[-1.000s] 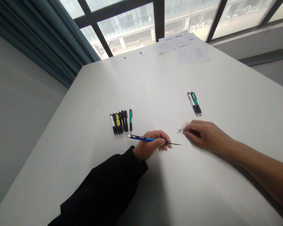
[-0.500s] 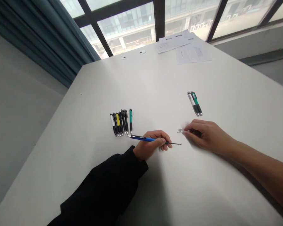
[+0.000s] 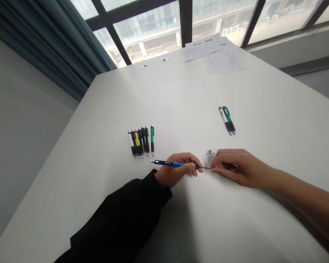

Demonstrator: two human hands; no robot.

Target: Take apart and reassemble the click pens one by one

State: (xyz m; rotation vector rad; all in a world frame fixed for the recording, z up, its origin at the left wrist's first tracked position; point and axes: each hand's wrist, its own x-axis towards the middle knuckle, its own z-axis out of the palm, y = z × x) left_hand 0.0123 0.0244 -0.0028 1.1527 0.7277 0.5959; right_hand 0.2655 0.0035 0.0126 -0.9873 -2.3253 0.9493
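Note:
My left hand (image 3: 181, 164) is closed around a blue pen (image 3: 170, 163), its clicker end pointing left. A thin dark refill (image 3: 206, 168) sticks out of the pen's right end. The thumb and fingers of my right hand (image 3: 235, 166) pinch the far tip of that refill, which they hide. Just beyond my right fingertips, small pen parts (image 3: 210, 151) lie on the white table (image 3: 178, 102); they look like a little tip and a thin piece, too small to make out fully.
Left of my hands is a row of several black, white and yellow pens (image 3: 138, 143), with a green pen (image 3: 152, 140) slightly apart. A white pen (image 3: 225, 119) and another green pen (image 3: 229, 119) lie at the right. Papers (image 3: 224, 60) rest by the window.
My right hand has let go of the small parts, leaving them on the table, and has come toward me to pinch the refill's tip. The blue pen has shifted slightly right.

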